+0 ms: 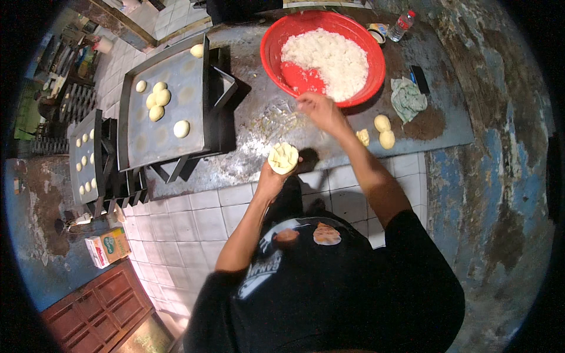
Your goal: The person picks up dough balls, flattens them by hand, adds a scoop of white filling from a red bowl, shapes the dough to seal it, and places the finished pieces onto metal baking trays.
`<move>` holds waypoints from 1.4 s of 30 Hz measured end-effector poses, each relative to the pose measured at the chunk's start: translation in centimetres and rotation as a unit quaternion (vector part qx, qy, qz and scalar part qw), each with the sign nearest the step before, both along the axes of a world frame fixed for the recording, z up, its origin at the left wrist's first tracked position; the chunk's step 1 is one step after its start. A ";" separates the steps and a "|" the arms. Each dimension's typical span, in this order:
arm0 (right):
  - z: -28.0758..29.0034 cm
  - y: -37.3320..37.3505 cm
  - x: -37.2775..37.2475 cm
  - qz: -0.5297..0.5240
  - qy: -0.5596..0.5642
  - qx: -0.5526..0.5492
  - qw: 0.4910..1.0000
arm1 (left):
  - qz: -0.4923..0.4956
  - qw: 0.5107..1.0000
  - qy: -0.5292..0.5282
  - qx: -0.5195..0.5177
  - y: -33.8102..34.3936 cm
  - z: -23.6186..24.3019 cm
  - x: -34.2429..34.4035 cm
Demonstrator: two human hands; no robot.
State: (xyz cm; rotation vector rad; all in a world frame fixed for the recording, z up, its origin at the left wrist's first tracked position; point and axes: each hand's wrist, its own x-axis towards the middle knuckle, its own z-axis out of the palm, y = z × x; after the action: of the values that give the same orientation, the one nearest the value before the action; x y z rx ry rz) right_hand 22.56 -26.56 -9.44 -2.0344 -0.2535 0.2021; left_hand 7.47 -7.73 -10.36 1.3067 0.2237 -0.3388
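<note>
My left hand (274, 181) is wrapped round a pale yellow piece of dough (283, 157), spread out like a shallow cup with a ruffled edge, held before the table's near edge. My right hand (322, 112) is over the table by the near rim of a red basin (376, 70), fingers drawn together; what they hold, if anything, is too small to make out. White crumbly filling (329, 59) lies in the basin, with a bare red patch on its near left side. To the right of my right hand sit two dough balls (384, 130) and a rough dough scrap (363, 137).
At left, stacked dark baking trays (138, 147) carry several dough balls (158, 97); a lower tray (88, 159) holds more. On the right are a crumpled cloth (408, 100), a black phone (420, 80), and a red-capped bottle (402, 27) beside a small round container (376, 36).
</note>
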 end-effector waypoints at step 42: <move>2.7 1.1 7.4 0.104 -0.232 -0.105 0.961 | 0.032 0.941 -0.202 0.268 -3.7 -1.5 20.3</move>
State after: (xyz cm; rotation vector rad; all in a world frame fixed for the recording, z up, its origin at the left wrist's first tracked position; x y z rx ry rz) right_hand 29.92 -25.48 -6.74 -2.2463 -0.7680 -0.1303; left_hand 27.76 -11.38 -11.82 1.8697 0.0038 0.0633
